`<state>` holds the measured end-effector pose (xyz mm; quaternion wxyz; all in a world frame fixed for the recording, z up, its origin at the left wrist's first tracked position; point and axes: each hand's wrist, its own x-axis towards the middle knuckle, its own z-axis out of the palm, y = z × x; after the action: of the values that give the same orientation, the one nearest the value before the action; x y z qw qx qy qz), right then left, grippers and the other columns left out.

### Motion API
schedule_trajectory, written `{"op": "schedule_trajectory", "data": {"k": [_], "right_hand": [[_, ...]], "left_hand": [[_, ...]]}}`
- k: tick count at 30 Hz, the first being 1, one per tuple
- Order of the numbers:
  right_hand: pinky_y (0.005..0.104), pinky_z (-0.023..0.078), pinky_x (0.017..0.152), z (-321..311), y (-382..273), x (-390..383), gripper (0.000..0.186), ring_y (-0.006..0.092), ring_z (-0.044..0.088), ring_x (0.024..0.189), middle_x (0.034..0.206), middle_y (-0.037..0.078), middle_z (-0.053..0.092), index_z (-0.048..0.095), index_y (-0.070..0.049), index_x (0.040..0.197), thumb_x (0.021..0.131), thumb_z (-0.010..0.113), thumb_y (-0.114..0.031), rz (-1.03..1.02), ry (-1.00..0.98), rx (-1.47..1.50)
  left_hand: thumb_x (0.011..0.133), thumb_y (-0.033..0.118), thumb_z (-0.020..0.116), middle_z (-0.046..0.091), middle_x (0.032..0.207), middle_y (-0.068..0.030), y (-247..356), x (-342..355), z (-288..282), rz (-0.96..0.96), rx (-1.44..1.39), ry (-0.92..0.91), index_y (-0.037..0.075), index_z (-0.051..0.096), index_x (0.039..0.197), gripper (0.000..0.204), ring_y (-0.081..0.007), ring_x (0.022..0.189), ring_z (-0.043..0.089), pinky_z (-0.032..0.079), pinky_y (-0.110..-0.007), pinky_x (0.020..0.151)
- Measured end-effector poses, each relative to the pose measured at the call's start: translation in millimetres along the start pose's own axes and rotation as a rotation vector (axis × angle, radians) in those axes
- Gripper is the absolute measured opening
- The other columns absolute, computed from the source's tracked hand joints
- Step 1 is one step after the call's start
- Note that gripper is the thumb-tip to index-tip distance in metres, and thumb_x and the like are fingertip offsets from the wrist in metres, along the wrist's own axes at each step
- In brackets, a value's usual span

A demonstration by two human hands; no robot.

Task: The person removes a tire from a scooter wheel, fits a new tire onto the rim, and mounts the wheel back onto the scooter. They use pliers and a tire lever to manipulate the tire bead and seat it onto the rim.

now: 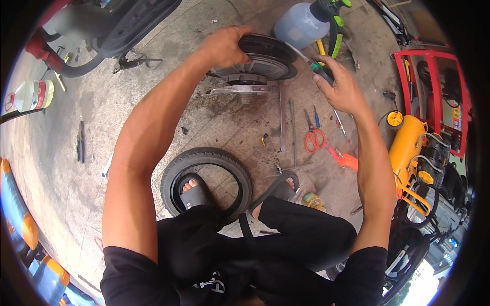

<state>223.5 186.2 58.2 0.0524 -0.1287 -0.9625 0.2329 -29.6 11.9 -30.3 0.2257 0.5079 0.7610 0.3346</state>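
Note:
At the far middle of the floor stands a wheel with a dark rim, a hub and a metal bracket on its near side. My left hand grips the wheel's left upper edge, fingers bent over the rim. In my right hand, to the right of the wheel, is a screwdriver with a green and black handle. Its shaft points up and left to the wheel's right edge; whether the tip touches the rim I cannot tell. A loose black tyre lies flat, around my left foot.
Beyond the wheel stands a spray bottle. Red-handled scissors, a flat metal bar and an orange coiled hose lie nearer. A yellow air tank and red frame stand right; pliers lie left.

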Motion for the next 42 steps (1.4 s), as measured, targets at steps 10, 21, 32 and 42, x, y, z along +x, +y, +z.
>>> {"op": "schedule_trajectory", "data": {"k": [10, 21, 32, 42], "right_hand": [[0.0425, 0.050, 0.090, -5, -10, 41, 0.041, 0.0384, 0.063, 0.104, 0.109, 0.019, 0.067, 0.065, -0.002, 0.123, 0.086, 0.069, -0.020, -0.066, -0.152, -0.261], [0.0377, 0.053, 0.077, -1, -9, 45, 0.040, 0.0300, 0.067, 0.087, 0.106, 0.017, 0.069, 0.066, -0.002, 0.123, 0.086, 0.069, -0.019, 0.067, -0.170, -0.245], [0.0352, 0.052, 0.071, 1, -13, 50, 0.041, 0.0230, 0.065, 0.077, 0.102, 0.016, 0.071, 0.068, -0.003, 0.122, 0.086, 0.071, -0.021, 0.129, -0.230, -0.063], [0.0375, 0.052, 0.069, -2, 3, 51, 0.042, 0.0269, 0.067, 0.074, 0.094, 0.019, 0.070, 0.069, -0.006, 0.120, 0.082, 0.073, -0.024, 0.075, -0.191, -0.196]], "left_hand": [[0.066, 0.017, 0.084, 0.072, 0.109, -0.0132, -12, -5, -7, -0.006, -0.105, -0.045, 0.013, 0.062, 0.128, 0.066, -0.0298, 0.103, 0.068, 0.053, -0.037, 0.091], [0.067, 0.010, 0.086, 0.072, 0.111, -0.0132, -1, -7, -10, -0.039, -0.032, -0.050, 0.009, 0.059, 0.131, 0.069, -0.0257, 0.103, 0.069, 0.054, -0.035, 0.093], [0.067, 0.018, 0.084, 0.072, 0.111, -0.0128, -4, -9, -11, -0.017, -0.052, -0.042, 0.014, 0.061, 0.129, 0.067, -0.0301, 0.105, 0.067, 0.053, -0.038, 0.092], [0.067, 0.013, 0.086, 0.071, 0.114, -0.0134, 1, -10, -13, -0.047, -0.023, -0.054, 0.011, 0.059, 0.131, 0.070, -0.0275, 0.106, 0.068, 0.054, -0.037, 0.095]]}}
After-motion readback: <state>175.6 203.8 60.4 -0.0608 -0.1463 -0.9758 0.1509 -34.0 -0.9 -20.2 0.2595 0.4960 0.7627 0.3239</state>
